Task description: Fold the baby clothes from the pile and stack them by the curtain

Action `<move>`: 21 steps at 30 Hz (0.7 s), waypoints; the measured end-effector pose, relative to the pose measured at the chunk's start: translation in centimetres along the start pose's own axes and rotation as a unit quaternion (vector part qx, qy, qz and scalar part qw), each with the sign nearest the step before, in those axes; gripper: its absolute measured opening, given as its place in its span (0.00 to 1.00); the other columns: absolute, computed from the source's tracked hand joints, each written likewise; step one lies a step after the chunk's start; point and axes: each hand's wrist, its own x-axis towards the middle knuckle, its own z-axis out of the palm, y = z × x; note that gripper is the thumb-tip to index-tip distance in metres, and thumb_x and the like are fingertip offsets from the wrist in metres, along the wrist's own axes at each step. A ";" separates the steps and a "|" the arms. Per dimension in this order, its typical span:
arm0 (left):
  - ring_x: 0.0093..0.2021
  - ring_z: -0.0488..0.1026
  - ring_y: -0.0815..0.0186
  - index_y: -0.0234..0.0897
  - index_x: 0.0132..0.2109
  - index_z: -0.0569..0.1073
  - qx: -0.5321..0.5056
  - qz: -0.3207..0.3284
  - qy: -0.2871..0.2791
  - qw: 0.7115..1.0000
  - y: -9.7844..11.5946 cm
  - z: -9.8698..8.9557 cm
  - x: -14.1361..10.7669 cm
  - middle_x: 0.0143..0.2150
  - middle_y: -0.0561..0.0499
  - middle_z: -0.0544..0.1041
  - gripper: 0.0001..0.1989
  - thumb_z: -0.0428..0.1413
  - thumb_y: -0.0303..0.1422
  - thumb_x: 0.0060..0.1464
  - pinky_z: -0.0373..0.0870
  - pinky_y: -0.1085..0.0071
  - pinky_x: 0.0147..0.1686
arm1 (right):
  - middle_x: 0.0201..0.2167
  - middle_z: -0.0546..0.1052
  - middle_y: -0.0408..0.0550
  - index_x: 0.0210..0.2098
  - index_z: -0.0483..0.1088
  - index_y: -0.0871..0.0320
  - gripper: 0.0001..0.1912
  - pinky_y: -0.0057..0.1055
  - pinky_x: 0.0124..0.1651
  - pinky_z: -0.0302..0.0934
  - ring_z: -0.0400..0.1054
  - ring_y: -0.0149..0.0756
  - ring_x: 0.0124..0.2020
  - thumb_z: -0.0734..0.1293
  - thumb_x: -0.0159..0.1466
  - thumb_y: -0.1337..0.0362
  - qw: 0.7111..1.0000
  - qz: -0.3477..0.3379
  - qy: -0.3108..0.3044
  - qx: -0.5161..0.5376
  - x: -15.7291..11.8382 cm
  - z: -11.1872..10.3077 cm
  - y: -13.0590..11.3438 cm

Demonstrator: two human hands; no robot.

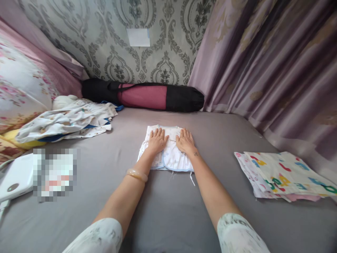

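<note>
A small white baby shirt point(173, 162) with light blue edging and thin ties lies flat on the grey bed sheet point(168, 207). My left hand point(157, 140) rests palm down on its left side, fingers stretched out. On the right side of the cloth my right hand point(185, 141) lies flat too, fingers pointing away from me. Neither hand grips anything. Parts of the shirt under both hands are hidden. One tie hangs loose from the lower right edge.
To the right lie folded printed cloths point(286, 172). Rumpled clothes point(71, 119) sit at the left, near a floral pillow point(21, 77). A white device with a cable point(19, 177) and a blurred-out item point(56, 174) are nearer. A black and maroon bag point(143, 96) lies along the wall.
</note>
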 end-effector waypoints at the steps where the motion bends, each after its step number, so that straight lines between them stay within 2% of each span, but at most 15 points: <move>1: 0.71 0.47 0.52 0.29 0.69 0.54 -0.001 -0.002 -0.004 1.000 0.0 0.0 0.0 0.71 0.40 0.53 0.31 0.34 0.43 0.67 0.41 0.51 0.68 | 0.70 0.47 0.64 0.68 0.47 0.77 0.34 0.42 0.69 0.34 0.40 0.49 0.70 0.47 0.71 0.57 1.000 0.001 -0.002 0.000 0.0 0.0 0.0; 7: 0.71 0.47 0.52 0.29 0.69 0.55 -0.004 0.003 -0.004 1.000 0.1 -0.3 0.0 0.71 0.40 0.53 0.31 0.33 0.44 0.67 0.41 0.50 0.68 | 0.70 0.47 0.62 0.69 0.46 0.73 0.33 0.43 0.69 0.33 0.39 0.47 0.70 0.48 0.71 0.57 0.999 0.017 -0.030 -0.008 0.3 -0.8 -0.5; 10: 0.71 0.44 0.52 0.29 0.67 0.59 0.017 0.008 0.045 0.999 0.1 -0.8 -0.2 0.71 0.39 0.52 0.31 0.33 0.44 0.67 0.37 0.49 0.68 | 0.70 0.49 0.60 0.69 0.49 0.67 0.31 0.51 0.69 0.26 0.37 0.48 0.71 0.46 0.71 0.56 0.999 0.011 -0.036 -0.008 0.6 -1.7 -1.5; 12: 0.72 0.42 0.51 0.30 0.67 0.59 0.024 -0.006 0.071 0.997 0.0 -1.0 -0.3 0.71 0.38 0.52 0.31 0.33 0.44 0.67 0.35 0.49 0.68 | 0.71 0.47 0.56 0.70 0.49 0.60 0.30 0.54 0.68 0.26 0.34 0.50 0.71 0.45 0.72 0.55 0.999 -0.018 -0.028 0.010 0.7 -1.9 -2.4; 15: 0.71 0.43 0.47 0.32 0.68 0.58 0.009 -0.038 0.038 0.998 -0.4 -0.9 -0.5 0.71 0.37 0.52 0.30 0.34 0.44 0.67 0.39 0.45 0.66 | 0.72 0.43 0.53 0.70 0.47 0.54 0.30 0.56 0.67 0.28 0.33 0.52 0.71 0.44 0.72 0.54 0.998 -0.034 -0.038 0.037 0.7 -1.4 -3.4; 17: 0.71 0.45 0.45 0.34 0.69 0.56 -0.005 -0.048 0.007 0.999 -0.8 -0.8 -0.5 0.71 0.36 0.52 0.30 0.35 0.45 0.67 0.41 0.42 0.65 | 0.72 0.44 0.53 0.70 0.47 0.53 0.30 0.58 0.67 0.29 0.33 0.53 0.71 0.44 0.72 0.53 0.998 -0.027 -0.047 0.041 0.7 -0.8 -3.6; 21: 0.71 0.44 0.45 0.36 0.70 0.53 -0.022 -0.059 -0.017 0.998 -1.0 -0.9 -0.6 0.71 0.36 0.50 0.31 0.34 0.46 0.66 0.41 0.42 0.65 | 0.72 0.45 0.52 0.70 0.48 0.53 0.30 0.59 0.67 0.30 0.34 0.53 0.71 0.43 0.72 0.53 0.998 -0.030 -0.048 0.040 0.7 -0.6 -3.4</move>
